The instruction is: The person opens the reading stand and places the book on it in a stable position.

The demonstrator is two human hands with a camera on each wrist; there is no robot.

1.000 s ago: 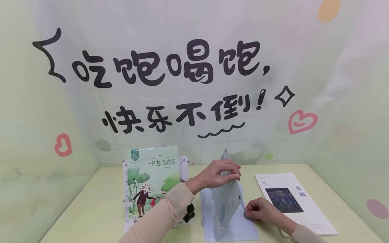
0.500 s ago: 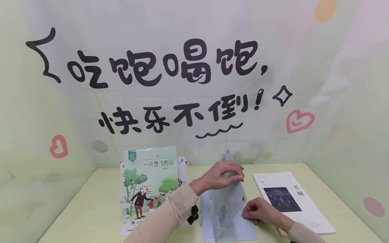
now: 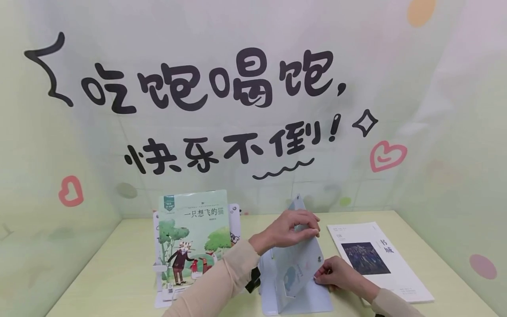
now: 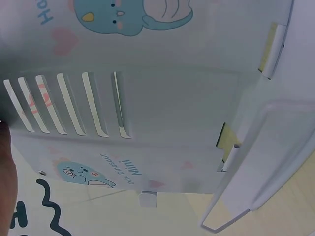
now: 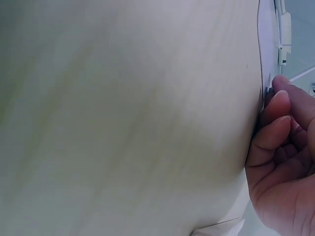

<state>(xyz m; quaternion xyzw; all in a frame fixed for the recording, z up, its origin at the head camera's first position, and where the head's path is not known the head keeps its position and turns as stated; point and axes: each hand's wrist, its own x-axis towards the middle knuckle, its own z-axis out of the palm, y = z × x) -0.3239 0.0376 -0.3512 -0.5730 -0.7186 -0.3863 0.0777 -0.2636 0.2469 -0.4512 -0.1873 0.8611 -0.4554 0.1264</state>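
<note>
A pale blue folding book stand (image 3: 303, 268) with a dinosaur print stands half unfolded, its panel tilted up over its flat base plate (image 3: 318, 301). My left hand (image 3: 291, 226) grips the panel's upper edge, thumb on the near side. Slots and small page clips show on the panel (image 4: 182, 108) in the left wrist view. My right hand (image 3: 336, 275) is low at the base's right edge, with thumb and fingertips pinched together. In the right wrist view, a thin wire strut (image 5: 302, 73) runs out from the pinching fingertips (image 5: 281, 101).
Left of the stand, a green picture book (image 3: 215, 224) leans upright on another white book stand (image 3: 235, 220). A white magazine (image 3: 404, 284) with a dark picture lies flat at the right, just beyond my right hand. A printed backdrop (image 3: 198, 35) closes off the table's (image 3: 107, 273) rear.
My left hand has shifted slightly right, and the panel leans further to the right with it. My right hand keeps its pinch at the base's edge. The head view has turned a little.
</note>
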